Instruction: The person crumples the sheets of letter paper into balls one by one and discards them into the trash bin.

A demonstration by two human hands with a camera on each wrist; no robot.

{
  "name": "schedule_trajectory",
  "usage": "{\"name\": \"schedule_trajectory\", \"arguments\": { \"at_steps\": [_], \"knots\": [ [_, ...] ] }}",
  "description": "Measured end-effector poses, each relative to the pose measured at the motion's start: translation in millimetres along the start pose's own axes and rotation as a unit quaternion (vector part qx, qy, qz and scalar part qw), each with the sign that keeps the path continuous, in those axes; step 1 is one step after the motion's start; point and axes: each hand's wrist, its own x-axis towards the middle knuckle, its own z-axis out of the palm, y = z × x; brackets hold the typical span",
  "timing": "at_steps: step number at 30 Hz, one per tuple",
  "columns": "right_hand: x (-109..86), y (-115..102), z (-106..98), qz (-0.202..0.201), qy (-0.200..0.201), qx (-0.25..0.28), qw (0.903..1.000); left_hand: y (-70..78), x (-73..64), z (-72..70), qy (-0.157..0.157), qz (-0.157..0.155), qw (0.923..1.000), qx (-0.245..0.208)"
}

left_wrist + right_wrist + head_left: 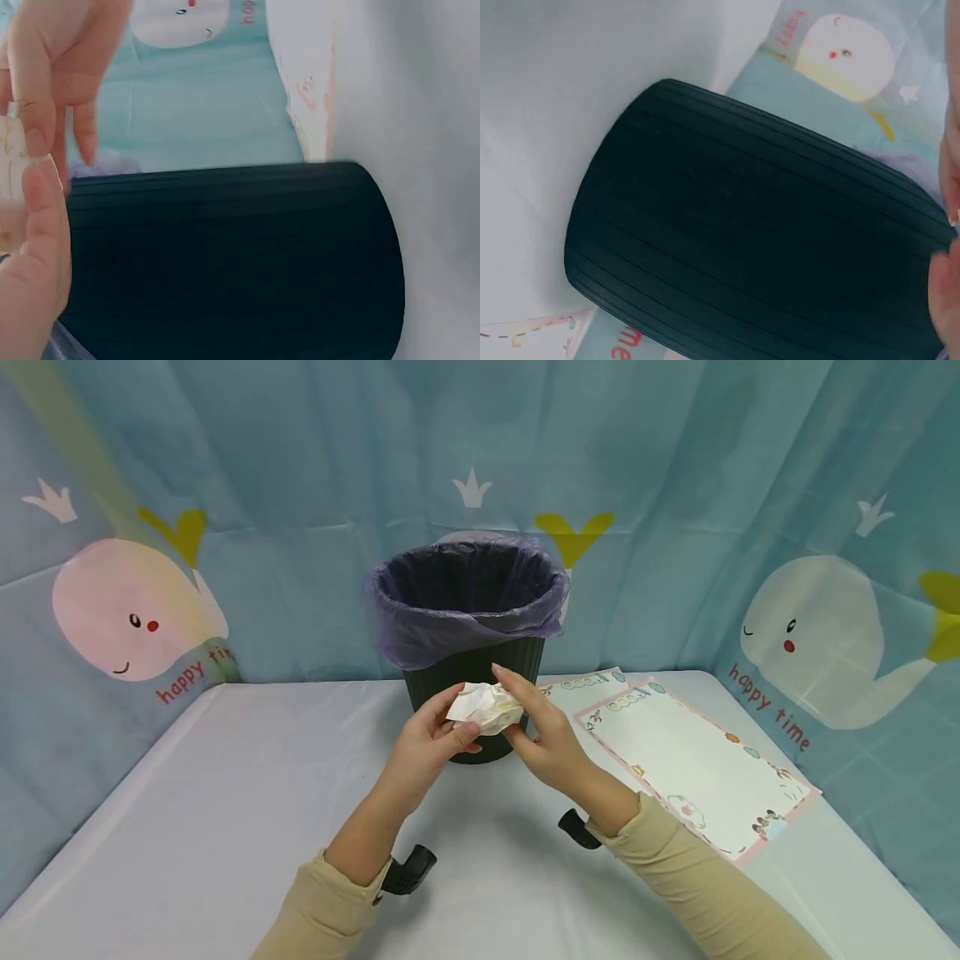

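Observation:
A crumpled ball of white paper [486, 708] is held between both hands, in front of the trash can in the head view. My left hand [426, 739] grips its left side, thumb along the near face. On the other side my right hand [546, 731] has its fingers and thumb curled round the paper's right edge. In the left wrist view the paper [10, 176] shows at the left edge between the thumbs. The dark ribbed trash can [480, 747] stands upright just beyond the hands, lined with a purple bag [465, 635] folded over its rim.
Two decorated paper sheets with printed borders lie overlapping on the right of the white table [247, 810]; the front sheet [682, 768] shows most. A blue curtain [315, 468] with whale prints hangs behind and at both sides. Black wrist cameras [408, 870] sit under the wrists.

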Motion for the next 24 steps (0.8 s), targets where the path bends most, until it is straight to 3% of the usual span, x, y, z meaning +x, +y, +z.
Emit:
{"name": "schedule_trajectory", "arguments": {
  "at_steps": [5,8,13,15,18,21,24],
  "knots": [
    [-0.6,-5.1,-3.5,0.056,-0.063,0.031,0.996,1.0,-1.5,3.8,-0.008,-0.009,0.9999,-0.006],
    [2.7,-8.5,-7.3,0.068,-0.065,0.046,0.9945,2.8,-5.8,4.1,-0.02,-0.009,0.9998,-0.001],
    [10.3,-8.9,-16.1,0.082,-0.07,0.175,0.9786,4.6,-8.2,2.3,-0.043,-0.005,0.9988,-0.022],
    [12.1,-8.5,-17.2,0.085,-0.067,0.168,0.9799,4.1,-6.9,2.2,-0.048,-0.003,0.9986,-0.021],
    [12.2,-8.5,-15.2,0.061,-0.02,0.075,0.9951,3.2,-5.1,3.9,-0.002,0.003,0.9998,-0.021],
    [10.8,-10.1,-11.7,0.017,0.011,-0.001,0.9998,3.1,-4.3,6.9,0.081,0.012,0.996,-0.033],
    [9.8,-10.9,-9.8,-0.026,-0.021,-0.009,0.9994,5.1,-6.9,9.1,0.115,0.023,0.9929,-0.02]
  ]
}}
